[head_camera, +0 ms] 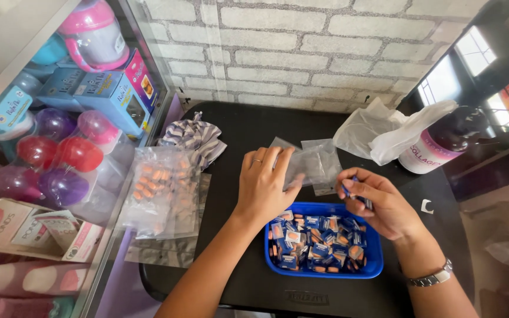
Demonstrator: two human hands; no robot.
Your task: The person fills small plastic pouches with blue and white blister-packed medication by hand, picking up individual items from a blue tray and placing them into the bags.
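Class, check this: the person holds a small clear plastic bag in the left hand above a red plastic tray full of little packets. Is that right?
Not quite. The head view shows the rectangular plastic tray is blue, not red. The left hand does hold the small clear plastic bag above it.

A shop: glass display case (119, 194) of boxed goods (98, 94).

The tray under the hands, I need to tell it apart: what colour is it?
Blue tray, seen in the head view.

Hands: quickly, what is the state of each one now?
Left hand: closed on a clear plastic bag.
Right hand: closed, pinching a small blue packet.
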